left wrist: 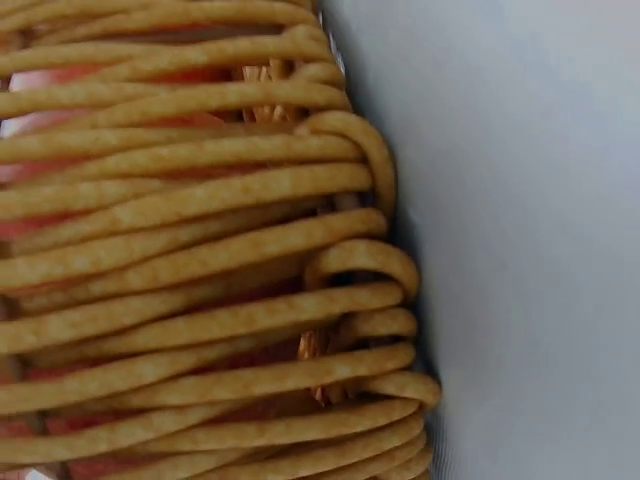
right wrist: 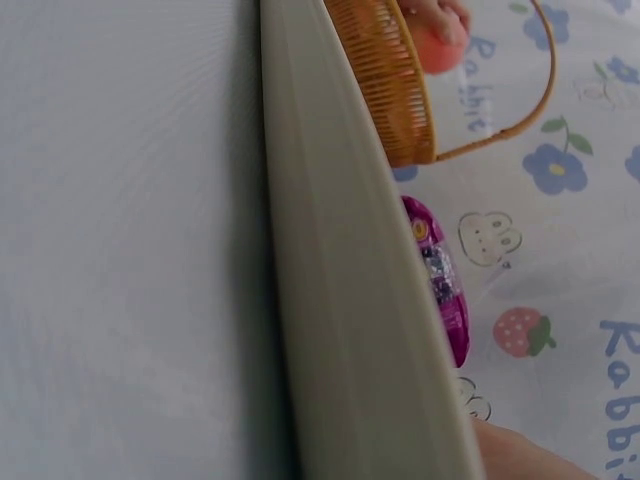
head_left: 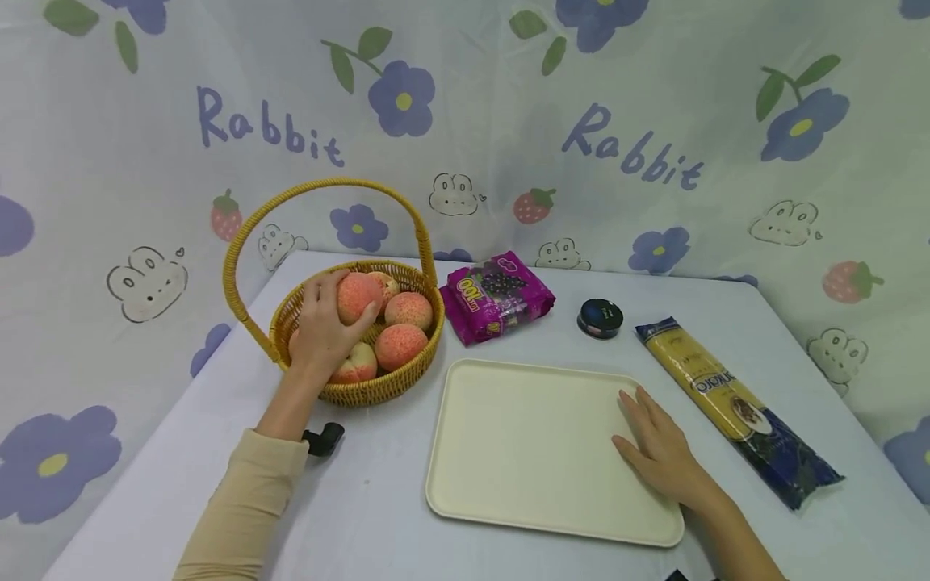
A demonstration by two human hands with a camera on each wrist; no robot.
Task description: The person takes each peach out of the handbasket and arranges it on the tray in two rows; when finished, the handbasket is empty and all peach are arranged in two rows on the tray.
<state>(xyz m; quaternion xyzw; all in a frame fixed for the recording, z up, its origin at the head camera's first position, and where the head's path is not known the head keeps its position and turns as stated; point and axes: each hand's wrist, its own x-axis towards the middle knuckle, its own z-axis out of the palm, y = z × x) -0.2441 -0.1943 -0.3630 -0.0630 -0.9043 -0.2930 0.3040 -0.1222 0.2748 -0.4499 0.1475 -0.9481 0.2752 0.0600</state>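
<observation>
In the head view my left hand (head_left: 323,329) reaches into a woven wicker basket (head_left: 378,392) and grips a pink peach (head_left: 358,297) between thumb and fingers. Several other peaches (head_left: 401,346) lie around it in the basket. My right hand (head_left: 659,452) rests on the right side of a cream rectangular tray (head_left: 530,452), its fingers extended over the surface. The left wrist view is filled by the basket's woven wall (left wrist: 200,260), with that hand hidden. The tray's outer side (right wrist: 350,260) takes up the middle of the right wrist view.
Behind the tray lies a purple grape-print packet (head_left: 501,294), with a small round dark tin (head_left: 601,318) right of it. A long yellow and blue pasta packet (head_left: 734,407) lies at the right. A black object (head_left: 327,438) shows beside my left wrist. The basket's tall handle (head_left: 327,184) arches overhead.
</observation>
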